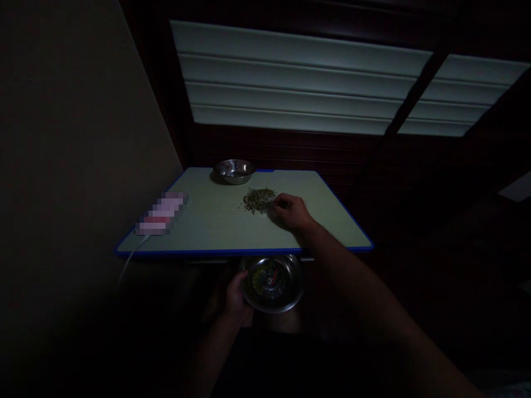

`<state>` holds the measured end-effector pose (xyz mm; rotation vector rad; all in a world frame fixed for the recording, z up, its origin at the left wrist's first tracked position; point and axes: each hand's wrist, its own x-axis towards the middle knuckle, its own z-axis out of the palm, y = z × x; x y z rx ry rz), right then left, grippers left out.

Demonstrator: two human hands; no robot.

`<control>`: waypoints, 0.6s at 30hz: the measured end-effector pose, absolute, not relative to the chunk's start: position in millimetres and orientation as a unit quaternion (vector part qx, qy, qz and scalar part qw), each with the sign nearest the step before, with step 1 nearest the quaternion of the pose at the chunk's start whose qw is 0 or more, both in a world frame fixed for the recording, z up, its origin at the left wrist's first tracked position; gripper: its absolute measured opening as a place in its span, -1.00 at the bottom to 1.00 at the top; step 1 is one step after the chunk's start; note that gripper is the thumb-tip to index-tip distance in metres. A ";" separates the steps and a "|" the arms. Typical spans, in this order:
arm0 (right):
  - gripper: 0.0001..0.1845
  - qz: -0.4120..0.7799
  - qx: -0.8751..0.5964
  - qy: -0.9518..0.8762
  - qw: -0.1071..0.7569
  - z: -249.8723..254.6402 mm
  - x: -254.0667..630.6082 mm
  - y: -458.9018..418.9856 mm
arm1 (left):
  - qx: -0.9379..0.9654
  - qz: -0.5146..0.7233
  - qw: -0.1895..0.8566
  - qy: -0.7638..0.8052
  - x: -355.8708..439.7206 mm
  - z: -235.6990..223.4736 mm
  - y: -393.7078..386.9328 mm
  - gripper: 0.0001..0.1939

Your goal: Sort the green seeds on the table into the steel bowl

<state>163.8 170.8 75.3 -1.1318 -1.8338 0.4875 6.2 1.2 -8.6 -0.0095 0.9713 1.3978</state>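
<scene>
Small greenish-brown grains (pixel 259 199) lie in a loose pile on the pale table (pixel 215 226) with a blue rim. My right hand (pixel 291 210) is at the pile's right side, its fingers pinched on a small thin greyish piece (pixel 269 209) whose kind is too dark to make out. Just below the table's front edge, my left hand (pixel 237 296) grips the left rim of a shiny steel bowl (pixel 295 293). Some greenish grains (pixel 258 281) and a small dark and red patch show inside this bowl.
A second steel bowl (pixel 234 172) stands near the table's back edge. On the left side lies a blurred-out pinkish object (pixel 161 214), with a white cable (pixel 131 255) hanging over the front edge. A wall (pixel 83 110) rises at left, and dark slatted panels (pixel 290 72) stand behind.
</scene>
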 end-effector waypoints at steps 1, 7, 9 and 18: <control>-0.91 0.196 -0.459 -0.740 0.451 75.8 163.8 170.6 | -0.006 0.616 0.660 0.430 6.2 -8.2 1.1 -0.89; -0.90 0.192 -0.466 -0.738 0.448 76.9 163.1 170.1 | -0.007 0.621 0.661 0.421 4.2 -11.0 0.9 -0.87; -0.89 0.192 -0.466 -0.739 0.446 76.4 162.9 170.3 | -0.008 0.616 0.666 0.420 3.8 -11.9 0.8 -0.85; -0.91 0.207 -0.465 -0.738 0.443 78.6 162.6 168.5 | 0.009 0.616 0.670 0.414 3.2 -12.7 0.3 -0.85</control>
